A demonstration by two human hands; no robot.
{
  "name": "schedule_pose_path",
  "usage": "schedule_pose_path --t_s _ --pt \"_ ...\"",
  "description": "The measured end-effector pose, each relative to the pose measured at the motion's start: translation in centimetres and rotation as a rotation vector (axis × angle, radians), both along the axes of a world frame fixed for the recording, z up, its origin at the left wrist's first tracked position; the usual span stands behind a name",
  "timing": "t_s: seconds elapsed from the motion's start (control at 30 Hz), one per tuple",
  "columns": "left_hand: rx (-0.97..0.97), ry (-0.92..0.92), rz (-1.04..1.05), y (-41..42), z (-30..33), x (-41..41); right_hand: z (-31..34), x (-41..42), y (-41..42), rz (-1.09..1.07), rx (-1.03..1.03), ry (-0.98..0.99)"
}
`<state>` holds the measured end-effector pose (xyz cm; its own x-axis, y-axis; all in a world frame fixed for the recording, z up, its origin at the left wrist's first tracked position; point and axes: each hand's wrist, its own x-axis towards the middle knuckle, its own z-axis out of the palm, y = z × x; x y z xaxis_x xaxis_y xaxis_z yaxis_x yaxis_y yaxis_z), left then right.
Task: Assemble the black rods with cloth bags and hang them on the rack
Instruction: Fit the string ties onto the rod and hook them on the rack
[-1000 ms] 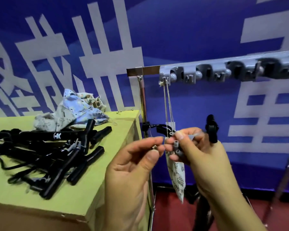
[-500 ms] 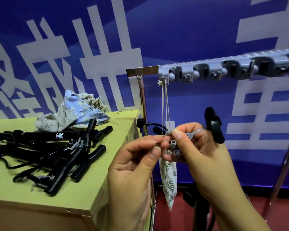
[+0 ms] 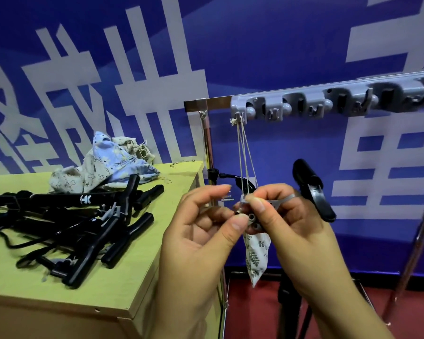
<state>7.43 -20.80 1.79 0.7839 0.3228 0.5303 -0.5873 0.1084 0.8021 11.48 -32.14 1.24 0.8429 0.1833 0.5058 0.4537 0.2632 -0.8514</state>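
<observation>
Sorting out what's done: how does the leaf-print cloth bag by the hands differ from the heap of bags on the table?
The white leaf-print cloth bag hangs by strings from the grey hook rail; the crumpled blue-and-cream cloth bags lie heaped on the green table. The hanging one is single and sits beside both hands; the heap is untouched. Both are printed cloth.

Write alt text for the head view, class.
Both hands, left and right, pinch a grey clip on a leaf-print bag whose strings hang from the rack. Black rods and spare bags lie on the green table.
</observation>
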Motion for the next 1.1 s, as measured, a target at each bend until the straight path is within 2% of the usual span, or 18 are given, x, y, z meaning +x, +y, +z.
schedule_pose_path --t_s 0.13,0.33,0.6,0.77,0.9,1.0,1.07,1.1 --pt "0.011 0.049 -0.107 0.3 0.3 0.0 -0.1 0.2 -0.1 -0.005 0.008 -0.044" --pt "0.095 0.041 -0.151 0.9 0.3 0.0 -0.1 0.2 -0.3 -0.002 -0.043 -0.084" --pt "0.142 0.017 -0.063 1.2 -0.2 0.8 -0.5 0.2 -0.5 0.001 -0.124 -0.104" --pt "0.183 0.01 -0.028 1.1 -0.5 1.1 0.1 0.3 -0.7 0.023 -0.099 -0.054" --pt "0.203 0.17 -0.078 2.3 -4.3 3.0 1.9 0.9 -0.8 0.12 -0.01 0.066" --pt "0.347 0.374 -0.301 1.2 -7.6 4.0 4.5 0.7 -0.3 0.323 0.003 0.072" --pt "0.332 0.448 -0.444 -1.1 -8.4 4.0 6.5 0.4 0.0 0.475 0.034 0.063" --pt "0.278 0.466 -0.435 -2.1 -8.5 4.1 7.4 0.4 0.1 0.526 0.043 0.057"
